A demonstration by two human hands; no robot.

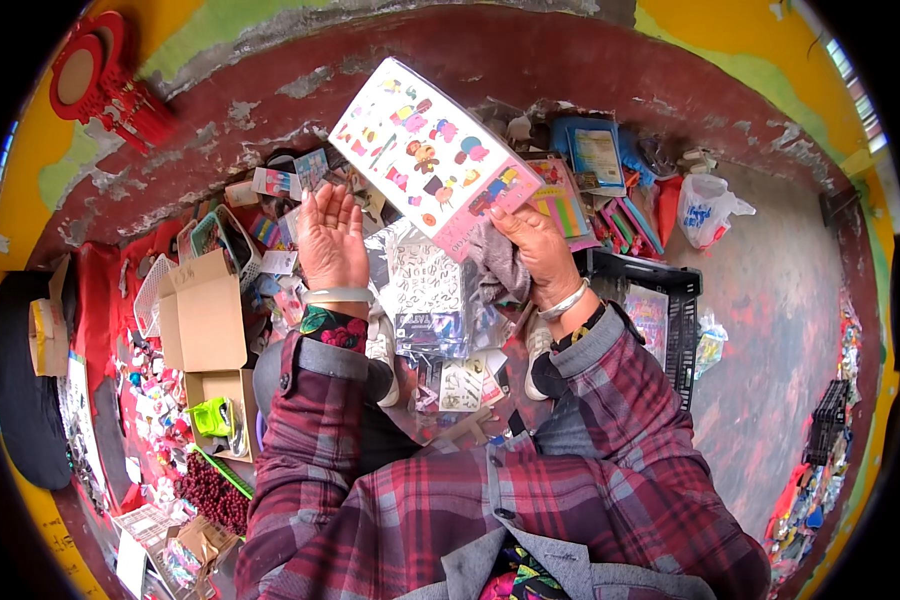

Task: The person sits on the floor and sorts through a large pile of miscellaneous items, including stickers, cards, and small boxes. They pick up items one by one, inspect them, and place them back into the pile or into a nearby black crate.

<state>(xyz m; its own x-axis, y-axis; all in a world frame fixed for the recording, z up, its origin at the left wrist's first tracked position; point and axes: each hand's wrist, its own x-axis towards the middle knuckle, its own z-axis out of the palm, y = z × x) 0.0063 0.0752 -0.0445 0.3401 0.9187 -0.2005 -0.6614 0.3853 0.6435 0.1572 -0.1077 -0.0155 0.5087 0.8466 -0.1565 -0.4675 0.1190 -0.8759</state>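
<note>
My right hand (540, 252) grips a white sheet of cartoon stickers (425, 150) by its pink lower corner, thumb on top. The sheet is tilted, its printed face toward me. Just under that hand is a crumpled grey cloth (498, 262); whether the fingers hold it as well, I cannot tell. To the left, my left hand (332, 240) is raised with the palm up and fingers stretched, holding nothing. Between my hands, lower down, lies a clear-wrapped pack printed with black letters (425, 280). More printed sheets (462, 385) lie between my shoes.
On the left stand an open cardboard box (206, 315), a white basket (155, 295) and a pile of dark red beads (210, 495). A black plastic crate (682, 320) is at my right. Beyond it are a white plastic bag (708, 208) and a blue tray (570, 135).
</note>
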